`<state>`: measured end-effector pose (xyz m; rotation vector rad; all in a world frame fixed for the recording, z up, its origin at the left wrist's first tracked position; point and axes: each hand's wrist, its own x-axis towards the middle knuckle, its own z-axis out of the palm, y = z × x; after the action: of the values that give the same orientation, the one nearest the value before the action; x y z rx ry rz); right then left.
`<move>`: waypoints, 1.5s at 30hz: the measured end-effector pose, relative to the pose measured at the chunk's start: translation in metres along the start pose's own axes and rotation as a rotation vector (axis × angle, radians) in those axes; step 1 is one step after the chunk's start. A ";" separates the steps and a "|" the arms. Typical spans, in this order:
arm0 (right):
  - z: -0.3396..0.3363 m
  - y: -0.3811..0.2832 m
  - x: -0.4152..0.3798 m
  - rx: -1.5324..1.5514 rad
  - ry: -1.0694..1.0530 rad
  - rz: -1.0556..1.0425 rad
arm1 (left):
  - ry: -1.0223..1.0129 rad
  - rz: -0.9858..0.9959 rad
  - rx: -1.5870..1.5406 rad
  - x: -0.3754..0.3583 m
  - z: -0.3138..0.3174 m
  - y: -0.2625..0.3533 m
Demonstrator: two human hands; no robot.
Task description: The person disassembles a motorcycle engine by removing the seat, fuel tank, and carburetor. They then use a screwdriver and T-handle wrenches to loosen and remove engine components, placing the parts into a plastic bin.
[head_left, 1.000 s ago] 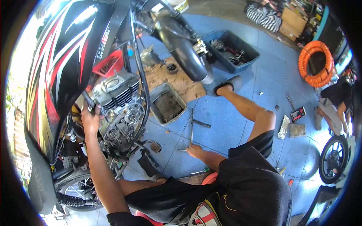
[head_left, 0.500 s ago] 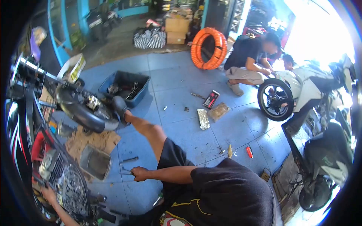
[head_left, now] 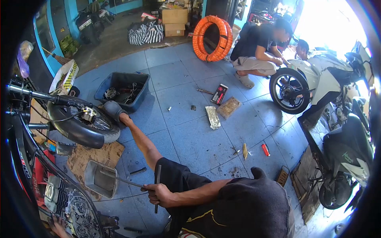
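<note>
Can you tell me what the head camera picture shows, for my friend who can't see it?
A person sitting on a blue tiled floor grips a long T-shaped metal tool in the right hand, while the left hand touches a motorcycle engine. Nearby lie a metal tray and a blue bin; another person crouches by a white scooter.

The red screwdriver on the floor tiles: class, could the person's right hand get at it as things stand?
Probably not straight away. The right hand already grips a T-handled tool, and the red screwdriver lies across the person's own body; the tiles around it look free, though.

Left hand (head_left: 58,227) half-cut by frame edge
</note>
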<state>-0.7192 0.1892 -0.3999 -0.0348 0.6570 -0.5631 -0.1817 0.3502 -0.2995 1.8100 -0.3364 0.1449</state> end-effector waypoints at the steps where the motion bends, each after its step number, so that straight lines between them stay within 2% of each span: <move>1: 0.003 -0.001 -0.007 -0.004 -0.003 0.001 | 0.022 0.002 -0.041 -0.002 0.002 0.002; 3: 0.012 -0.003 -0.016 -0.096 -0.189 -0.159 | 0.079 0.011 -0.121 -0.006 0.004 0.004; 4: 0.018 -0.003 -0.019 -0.099 -0.203 -0.138 | 0.120 0.019 -0.150 -0.007 0.003 0.005; 5: 0.027 -0.004 -0.020 -0.257 -0.270 -0.273 | 0.175 0.024 -0.173 -0.007 0.002 0.005; 6: 0.038 -0.006 -0.023 -0.422 -0.355 -0.385 | 0.077 -0.044 0.006 -0.002 -0.007 0.002; 7: 0.048 -0.011 -0.027 -0.542 -0.391 -0.402 | 0.013 0.152 0.105 -0.005 -0.014 -0.013; 8: 0.069 -0.014 -0.037 -0.683 -0.343 -0.421 | 0.144 0.106 0.169 -0.013 -0.014 -0.025; 9: 0.083 -0.011 -0.040 -0.750 -0.340 -0.447 | 0.294 0.640 0.849 -0.025 -0.011 -0.030; 10: 0.087 -0.007 -0.035 -0.887 -0.418 -0.527 | 0.065 0.429 1.539 -0.087 0.008 0.040; 11: 0.099 -0.002 -0.034 -0.888 -0.456 -0.498 | 0.260 0.506 0.931 -0.100 0.018 0.031; 12: 0.110 0.004 -0.032 -0.874 -0.517 -0.469 | -0.059 0.357 0.289 -0.103 0.017 0.029; 13: 0.123 0.014 -0.027 -0.853 -0.559 -0.452 | -0.057 -0.004 -0.226 -0.139 0.025 0.091; 14: 0.134 0.023 -0.021 -0.872 -0.617 -0.424 | -0.015 -0.138 -0.505 -0.156 0.028 0.122; 15: 0.143 0.035 -0.016 -0.880 -0.660 -0.425 | -0.049 -0.104 -0.615 -0.162 0.024 0.121; 16: 0.149 0.050 -0.010 -0.899 -0.700 -0.374 | -0.022 -0.119 -0.673 -0.162 0.028 0.122; 18: 0.160 0.065 -0.005 -1.003 -0.688 -0.455 | -0.063 -0.048 -0.654 -0.160 0.032 0.111; 21: 0.167 0.090 -0.007 -1.075 -0.729 -0.511 | 0.021 -0.058 -0.572 -0.162 0.026 0.120; 25: 0.182 0.111 -0.019 -1.117 -0.691 -0.450 | 0.030 0.001 -0.594 -0.138 0.028 0.096; 26: 0.184 0.116 -0.021 -1.124 -0.693 -0.454 | 0.098 -0.033 -0.568 -0.136 0.032 0.094; 27: 0.186 0.120 -0.022 -1.122 -0.683 -0.418 | 0.166 -0.067 -0.540 -0.134 0.032 0.094; 31: 0.203 0.126 -0.031 -1.096 -0.662 -0.291 | 0.190 -0.129 -0.516 -0.125 0.028 0.097; 32: 0.207 0.127 -0.032 -1.098 -0.667 -0.296 | 0.217 -0.102 -0.553 -0.120 0.032 0.090; 33: 0.209 0.126 -0.033 -1.029 -0.654 -0.195 | 0.218 -0.102 -0.558 -0.112 0.038 0.076; 34: 0.209 0.124 -0.035 -0.958 -0.634 -0.093 | 0.292 -0.037 -0.494 -0.103 0.046 0.058; 35: 0.211 0.122 -0.036 -0.961 -0.628 -0.094 | 0.365 0.029 -0.430 -0.097 0.050 0.050; 37: 0.218 0.116 -0.036 -0.843 -0.591 0.017 | 0.306 -0.003 -0.353 -0.097 0.037 0.058; 39: 0.228 0.110 -0.041 -0.846 -0.561 0.029 | 0.074 -0.089 -0.412 -0.109 0.013 0.093; 41: 0.233 0.107 -0.043 -0.898 -0.631 0.031 | 0.017 -0.068 -0.399 -0.099 0.010 0.087; 43: 0.234 0.106 -0.043 -0.938 -0.655 0.015 | -0.152 -0.151 -0.520 -0.096 0.001 0.095; 45: 0.233 0.109 -0.039 -1.484 -0.821 -0.428 | -0.161 -0.139 -0.526 -0.092 0.001 0.093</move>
<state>-0.5549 0.2679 -0.2144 -1.7367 0.1178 -0.3015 -0.2975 0.3421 -0.2394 1.3181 -0.3253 -0.1755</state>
